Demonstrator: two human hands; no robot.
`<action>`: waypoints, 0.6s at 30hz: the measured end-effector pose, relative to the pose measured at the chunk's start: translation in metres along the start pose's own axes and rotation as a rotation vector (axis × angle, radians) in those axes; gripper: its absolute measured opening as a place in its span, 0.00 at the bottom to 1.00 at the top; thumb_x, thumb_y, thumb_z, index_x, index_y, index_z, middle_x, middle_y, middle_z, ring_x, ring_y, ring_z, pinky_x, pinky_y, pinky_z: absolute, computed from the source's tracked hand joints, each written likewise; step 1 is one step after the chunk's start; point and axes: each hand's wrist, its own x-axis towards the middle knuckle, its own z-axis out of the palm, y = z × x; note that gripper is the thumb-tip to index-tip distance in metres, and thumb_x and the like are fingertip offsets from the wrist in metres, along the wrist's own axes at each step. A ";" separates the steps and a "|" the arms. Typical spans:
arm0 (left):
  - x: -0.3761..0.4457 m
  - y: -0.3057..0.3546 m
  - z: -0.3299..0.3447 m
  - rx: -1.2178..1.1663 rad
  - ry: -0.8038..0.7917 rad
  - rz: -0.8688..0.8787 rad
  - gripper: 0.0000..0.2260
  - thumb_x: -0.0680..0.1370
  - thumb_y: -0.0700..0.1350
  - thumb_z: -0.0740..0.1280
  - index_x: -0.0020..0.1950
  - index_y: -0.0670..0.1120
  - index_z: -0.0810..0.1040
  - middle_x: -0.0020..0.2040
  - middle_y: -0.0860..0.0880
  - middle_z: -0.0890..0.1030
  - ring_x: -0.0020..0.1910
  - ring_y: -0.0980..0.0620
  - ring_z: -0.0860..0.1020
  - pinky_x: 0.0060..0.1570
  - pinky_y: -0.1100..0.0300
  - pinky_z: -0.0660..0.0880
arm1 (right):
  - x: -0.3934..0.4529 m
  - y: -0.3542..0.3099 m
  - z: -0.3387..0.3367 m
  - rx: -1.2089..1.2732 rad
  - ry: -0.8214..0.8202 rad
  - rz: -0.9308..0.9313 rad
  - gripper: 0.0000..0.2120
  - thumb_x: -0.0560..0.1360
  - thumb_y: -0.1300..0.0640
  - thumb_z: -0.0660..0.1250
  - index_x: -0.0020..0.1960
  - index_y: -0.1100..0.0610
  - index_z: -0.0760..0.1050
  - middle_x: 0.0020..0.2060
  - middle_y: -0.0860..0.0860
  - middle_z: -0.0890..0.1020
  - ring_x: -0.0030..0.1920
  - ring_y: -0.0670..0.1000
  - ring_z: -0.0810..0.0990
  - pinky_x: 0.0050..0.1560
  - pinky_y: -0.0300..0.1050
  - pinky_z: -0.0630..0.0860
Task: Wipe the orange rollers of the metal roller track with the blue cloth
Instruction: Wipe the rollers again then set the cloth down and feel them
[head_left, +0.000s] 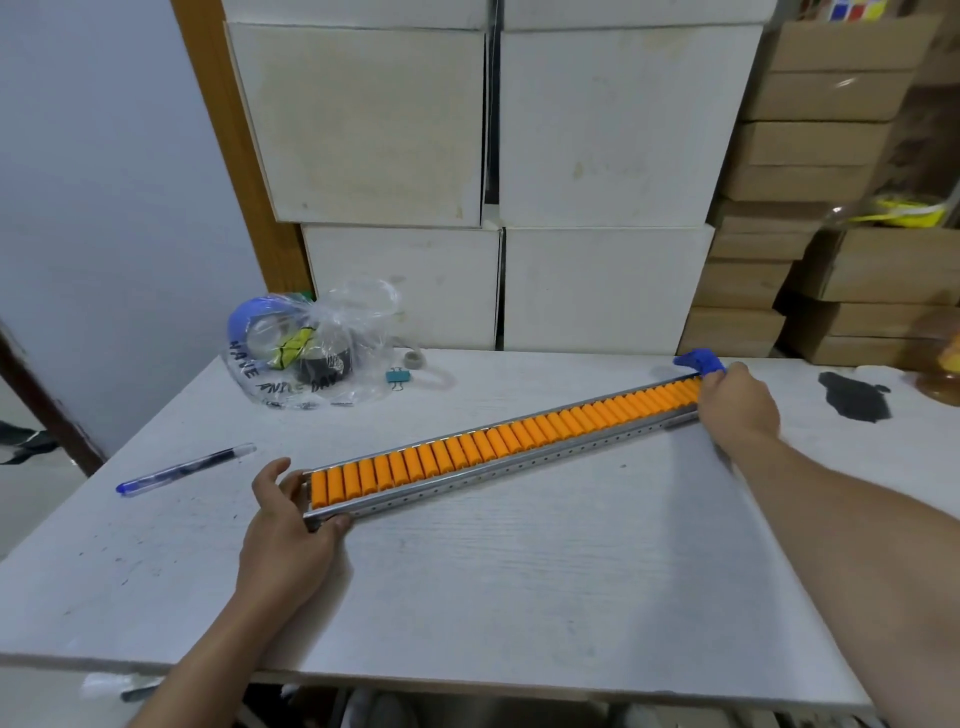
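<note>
A long metal roller track lies slantwise on the white table, near-left to far-right, filled with several orange rollers. My left hand grips the track's near-left end, thumb on the front rail and fingers at the end. My right hand covers the far-right end and holds the blue cloth, which pokes out beyond my fingers over the last rollers. Most of the cloth is hidden under the hand.
A clear plastic bag with tape rolls sits at the back left, a teal binder clip beside it. A blue pen lies at the left. A black smudge marks the far right. White boxes and cardboard boxes stand behind the table.
</note>
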 end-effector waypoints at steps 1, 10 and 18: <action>0.000 0.000 0.000 0.004 0.002 0.002 0.36 0.72 0.41 0.72 0.71 0.50 0.52 0.70 0.46 0.71 0.64 0.45 0.73 0.58 0.47 0.69 | -0.009 -0.010 -0.001 0.061 0.029 -0.042 0.16 0.81 0.53 0.51 0.55 0.64 0.70 0.40 0.62 0.77 0.41 0.61 0.75 0.39 0.51 0.71; -0.003 0.005 -0.004 0.023 -0.008 0.000 0.36 0.72 0.41 0.72 0.71 0.49 0.52 0.69 0.46 0.72 0.62 0.44 0.74 0.57 0.48 0.69 | -0.212 -0.085 -0.024 0.181 -0.490 -1.030 0.17 0.79 0.52 0.56 0.64 0.54 0.73 0.60 0.50 0.79 0.59 0.51 0.76 0.58 0.45 0.72; -0.008 0.012 -0.006 0.008 -0.023 0.009 0.42 0.72 0.42 0.72 0.77 0.48 0.47 0.72 0.46 0.69 0.66 0.44 0.72 0.61 0.49 0.68 | -0.259 -0.069 -0.036 0.185 -0.735 -1.175 0.18 0.75 0.44 0.55 0.54 0.53 0.76 0.58 0.46 0.80 0.62 0.41 0.73 0.74 0.45 0.57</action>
